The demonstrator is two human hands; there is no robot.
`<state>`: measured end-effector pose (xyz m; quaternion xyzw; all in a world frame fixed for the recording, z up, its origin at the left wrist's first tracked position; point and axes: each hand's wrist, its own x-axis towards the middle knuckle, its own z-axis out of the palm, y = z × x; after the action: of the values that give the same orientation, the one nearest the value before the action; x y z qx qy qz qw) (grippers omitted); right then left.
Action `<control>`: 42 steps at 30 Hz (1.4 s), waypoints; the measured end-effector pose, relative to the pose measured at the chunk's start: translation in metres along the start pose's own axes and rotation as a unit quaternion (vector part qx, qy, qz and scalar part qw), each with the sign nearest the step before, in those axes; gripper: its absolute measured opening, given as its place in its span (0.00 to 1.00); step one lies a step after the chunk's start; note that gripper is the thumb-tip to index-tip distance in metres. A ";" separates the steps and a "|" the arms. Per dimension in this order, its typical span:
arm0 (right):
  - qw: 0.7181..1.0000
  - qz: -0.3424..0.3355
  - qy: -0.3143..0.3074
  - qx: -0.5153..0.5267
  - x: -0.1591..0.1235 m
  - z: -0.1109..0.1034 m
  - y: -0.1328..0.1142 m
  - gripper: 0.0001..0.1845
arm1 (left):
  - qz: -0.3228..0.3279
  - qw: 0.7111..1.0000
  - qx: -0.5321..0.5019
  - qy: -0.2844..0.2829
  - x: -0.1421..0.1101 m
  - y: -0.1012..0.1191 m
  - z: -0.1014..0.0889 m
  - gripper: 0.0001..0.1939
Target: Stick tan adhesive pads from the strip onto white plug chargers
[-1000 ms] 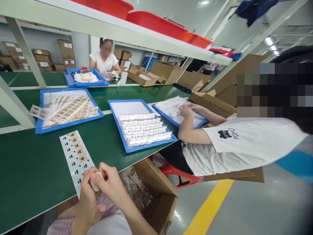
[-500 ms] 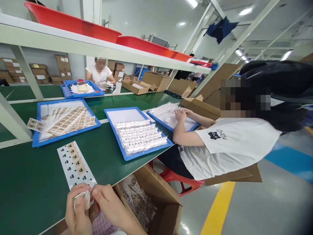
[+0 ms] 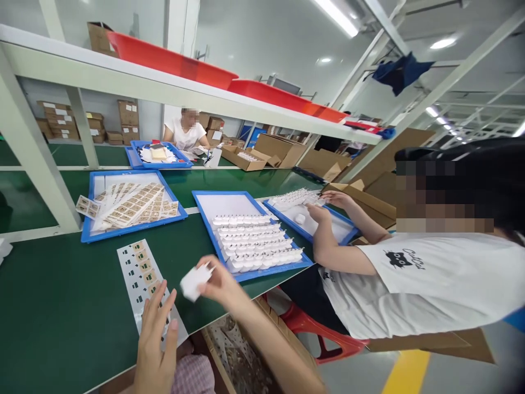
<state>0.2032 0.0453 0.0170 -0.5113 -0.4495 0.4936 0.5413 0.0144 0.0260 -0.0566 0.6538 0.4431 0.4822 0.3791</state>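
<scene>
My right hand (image 3: 219, 282) pinches a small white plug-like part (image 3: 194, 282) and holds it above the green table, near the front corner of a blue tray (image 3: 210, 221) filled with rows of the same white parts (image 3: 256, 242). My left hand (image 3: 155, 335) is open, fingers stretched flat over the near end of a white sticker sheet (image 3: 141, 271) that lies on the table.
A second blue tray (image 3: 91, 232) with label sheets lies at the back left. A person in a white T-shirt (image 3: 426, 279) works at another blue tray (image 3: 340, 230) on the right. A further person (image 3: 185, 131) sits beyond. An open cardboard box (image 3: 241, 355) sits under the table edge.
My hands have parted: the right one carried the white part up and right toward the tray, and the left one let go and spread flat on the sticker sheet.
</scene>
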 end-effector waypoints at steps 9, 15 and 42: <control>0.933 0.041 0.137 -0.330 0.181 -0.124 -0.082 0.14 | -0.079 0.989 0.107 0.067 0.024 -0.058 -0.053 0.22; 0.858 0.163 0.112 -0.474 0.210 -0.129 -0.045 0.21 | -0.056 0.995 0.075 0.019 0.019 -0.061 -0.049 0.21; 0.815 -0.170 -0.263 -0.488 0.065 0.041 0.023 0.24 | -0.009 0.895 0.360 -0.265 0.085 -0.041 -0.069 0.30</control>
<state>0.1676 0.1142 -0.0038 -0.4744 -0.8364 0.2250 0.1570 -0.0487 0.1240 -0.0529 0.8449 0.4755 0.0955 0.2258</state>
